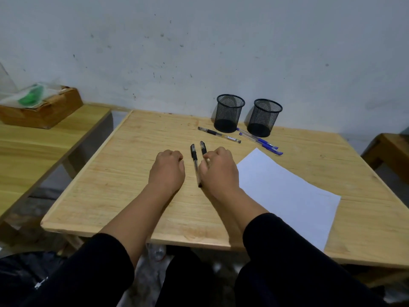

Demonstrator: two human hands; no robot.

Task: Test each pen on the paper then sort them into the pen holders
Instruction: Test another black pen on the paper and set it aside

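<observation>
Two black pens lie near-parallel, long axes running away from the person: right hand (pixel 218 168) closes on the right pen (pixel 203 148), left hand (pixel 167 168) fisted, empty, beside the left pen (pixel 195 165).

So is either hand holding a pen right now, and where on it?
The right hand is closed on a black pen, gripping just behind its rubber grip. The left hand is a loose fist, holding nothing visible.

right hand (pixel 219 168) on black pen (pixel 202 147), paper (pixel 285 191) beside
</observation>
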